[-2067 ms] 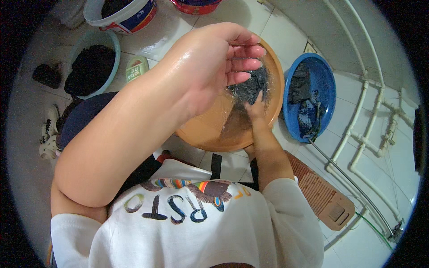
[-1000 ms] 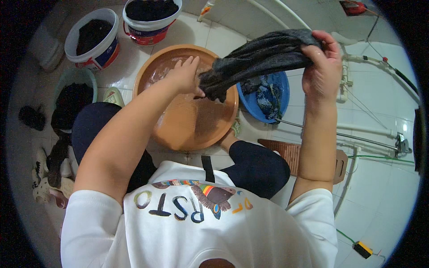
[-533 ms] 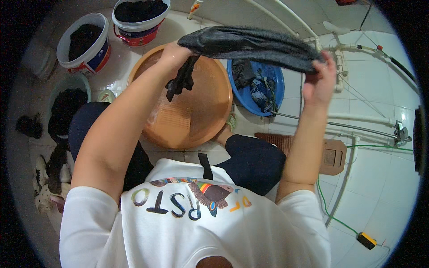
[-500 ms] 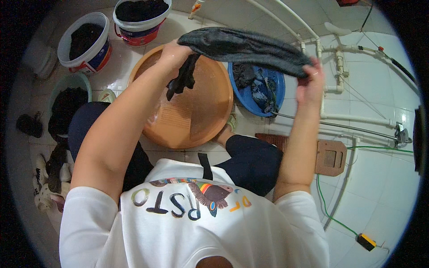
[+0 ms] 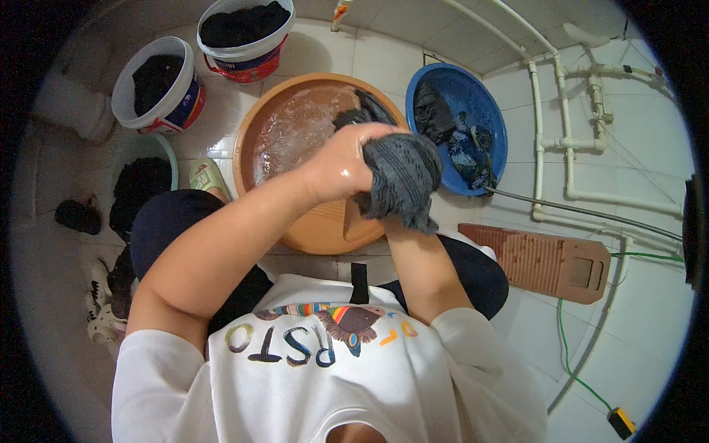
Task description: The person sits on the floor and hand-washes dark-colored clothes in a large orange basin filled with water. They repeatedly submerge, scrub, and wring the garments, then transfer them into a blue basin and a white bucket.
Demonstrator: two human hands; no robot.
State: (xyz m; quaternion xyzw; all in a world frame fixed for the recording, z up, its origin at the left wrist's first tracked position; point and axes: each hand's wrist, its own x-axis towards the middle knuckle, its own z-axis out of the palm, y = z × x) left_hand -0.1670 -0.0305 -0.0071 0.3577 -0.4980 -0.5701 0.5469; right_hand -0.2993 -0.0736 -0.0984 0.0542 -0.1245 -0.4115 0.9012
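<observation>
A dark grey garment (image 5: 405,177) of wet, ribbed knit is bunched over the right part of the orange basin (image 5: 249,129). My left hand (image 5: 343,162) is closed around its left side, the knuckles wet. The cloth covers my right hand, so its fingers are hidden; my right forearm (image 5: 421,269) runs up under the bundle. Another dark part of cloth (image 5: 373,107) lies beyond my left hand at the basin's far right; whether it joins the held garment I cannot tell. Water with some foam shows in the basin, which has a ridged washboard area at its near side.
A blue basin (image 5: 496,111) with dark clothes stands at the right. Two white buckets (image 5: 122,96) and a pale green tub (image 5: 174,159), all with dark clothes, stand at the left. A brown washboard (image 5: 543,262) lies at the right, near white pipes (image 5: 540,133) and a green cord (image 5: 565,336).
The garment was stretched out between both hands above the basin. Now my hands have come together lower and nearer, with the cloth gathered into a bundle.
</observation>
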